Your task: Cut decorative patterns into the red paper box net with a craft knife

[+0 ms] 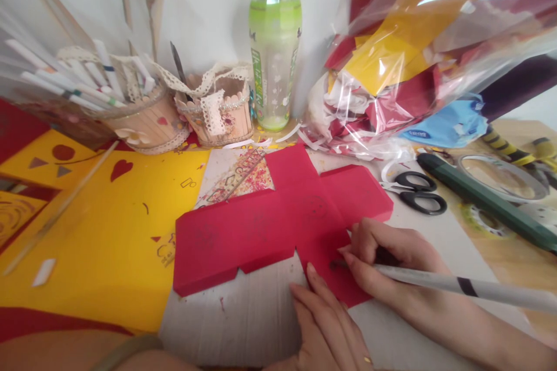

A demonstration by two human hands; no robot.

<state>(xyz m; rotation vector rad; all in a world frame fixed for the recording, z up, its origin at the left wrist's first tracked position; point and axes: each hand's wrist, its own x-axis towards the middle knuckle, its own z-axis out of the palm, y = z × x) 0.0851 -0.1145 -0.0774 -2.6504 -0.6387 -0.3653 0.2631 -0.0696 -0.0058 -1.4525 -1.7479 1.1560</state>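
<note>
A red paper cut-out (pixel 261 223) shaped like an unfolded box lies in front of me, with faint dark drawings on its panels, one a smiley face. My right hand (pixel 391 264) grips a white marker (pixel 444 282) with a black band, its tip by a small dark mark on the nearest panel. Fingers stretched, my left hand (pixel 328 324) rests at that panel's left edge. Beneath the cut-out is a grey-white board (pixel 243 313). Above its long arm, a clear stencil ruler (pixel 241 174) lies over a heap of coloured shavings.
Yellow paper (pixel 108 243) with a white eraser (pixel 44 272) and a thin stick spreads left. Behind stand a pot of markers (pixel 145 119), a smaller pot (pixel 232 122) and a green-labelled bottle (pixel 275 52). Scissors (pixel 420 191), a green cutter (pixel 483 200) and tape (pixel 505 177) lie right.
</note>
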